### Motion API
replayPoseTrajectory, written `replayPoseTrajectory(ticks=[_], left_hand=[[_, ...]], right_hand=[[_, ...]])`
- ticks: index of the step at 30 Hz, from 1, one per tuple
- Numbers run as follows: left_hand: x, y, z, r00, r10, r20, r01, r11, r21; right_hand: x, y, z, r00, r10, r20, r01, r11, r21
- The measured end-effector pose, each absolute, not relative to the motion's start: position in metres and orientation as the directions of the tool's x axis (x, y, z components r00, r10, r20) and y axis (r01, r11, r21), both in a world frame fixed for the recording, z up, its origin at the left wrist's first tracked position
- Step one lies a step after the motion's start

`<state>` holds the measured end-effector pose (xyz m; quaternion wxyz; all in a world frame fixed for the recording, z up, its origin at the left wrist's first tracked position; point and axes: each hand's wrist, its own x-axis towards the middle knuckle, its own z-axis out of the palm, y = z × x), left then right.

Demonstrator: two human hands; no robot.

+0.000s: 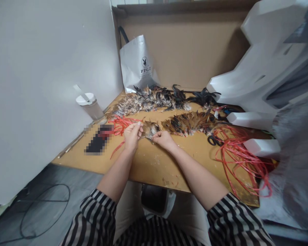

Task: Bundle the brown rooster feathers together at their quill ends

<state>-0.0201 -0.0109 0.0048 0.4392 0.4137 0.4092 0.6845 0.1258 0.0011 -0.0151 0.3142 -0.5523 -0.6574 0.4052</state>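
A small bundle of brown and pale feathers (151, 128) is between my two hands, just over the tabletop. My left hand (132, 135) is closed, its thumb and fingertips pinching the bundle's left edge. From the lower right, my right hand (165, 140) pinches the bundle's near edge. Exactly what lies inside each pinch is too small to see. Red plastic strands (120, 123) spread out behind and beside my left hand. A row of brown feathers (188, 123) lies to the right of the bundle. Beyond it stretches a longer heap of pale, brown and black feathers (154, 99).
Black-handled scissors (213, 140) and a tangle of red strands (240, 160) lie at the right. On the left stand a lidded cup (90, 106) and a blurred-out dark object (97, 143). A silver bag (137, 65) and white foam pieces (265, 148) border the yellow table (154, 167).
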Motion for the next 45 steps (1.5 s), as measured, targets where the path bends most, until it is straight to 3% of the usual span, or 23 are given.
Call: replayPoseTrajectory(ticks=[4, 8, 13, 18, 22, 25, 30, 35, 38, 42, 45], left_hand=[[-0.019, -0.012, 0.005, -0.244, 0.943, 0.227, -0.189, -0.276, 0.942], [-0.015, -0.012, 0.004, -0.175, 0.960, 0.217, -0.119, -0.240, 0.963], [-0.008, -0.011, -0.003, -0.059, 0.986, 0.159, -0.047, -0.162, 0.986], [-0.004, -0.012, -0.006, -0.069, 0.992, 0.103, -0.058, -0.107, 0.993], [-0.003, -0.014, -0.003, -0.057, 0.997, 0.061, -0.062, -0.064, 0.996], [-0.007, -0.013, -0.004, -0.061, 0.997, 0.045, -0.071, -0.049, 0.996], [-0.015, -0.009, -0.008, 0.034, 0.999, 0.022, -0.052, -0.020, 0.998], [-0.016, -0.010, -0.009, 0.191, 0.982, 0.010, -0.019, -0.007, 1.000], [-0.016, -0.010, -0.007, 0.172, 0.985, 0.017, -0.023, -0.013, 1.000], [-0.020, -0.007, -0.006, 0.075, 0.997, 0.017, -0.066, -0.012, 0.998], [-0.022, -0.006, -0.005, 0.089, 0.996, 0.014, -0.094, -0.005, 0.996]], right_hand=[[0.128, 0.005, -0.016, -0.112, 0.992, -0.049, 0.280, -0.016, -0.960], [0.130, 0.007, -0.016, -0.045, 0.999, 0.025, 0.246, 0.036, -0.969], [0.131, 0.002, -0.012, -0.039, 0.977, 0.210, 0.446, 0.205, -0.872], [0.128, -0.014, 0.002, -0.097, 0.900, 0.425, 0.708, 0.362, -0.606], [0.124, -0.019, 0.005, -0.148, 0.856, 0.496, 0.744, 0.427, -0.514], [0.125, -0.015, 0.001, -0.124, 0.884, 0.450, 0.654, 0.414, -0.633], [0.129, -0.001, -0.009, -0.074, 0.972, 0.222, 0.298, 0.234, -0.926], [0.129, 0.006, -0.013, -0.106, 0.983, 0.153, 0.050, 0.159, -0.986], [0.130, 0.005, -0.010, -0.043, 0.993, 0.111, -0.043, 0.110, -0.993], [0.134, 0.002, -0.007, -0.047, 0.999, -0.019, -0.016, -0.020, -1.000], [0.136, 0.001, -0.011, -0.135, 0.990, -0.046, 0.177, -0.022, -0.984]])
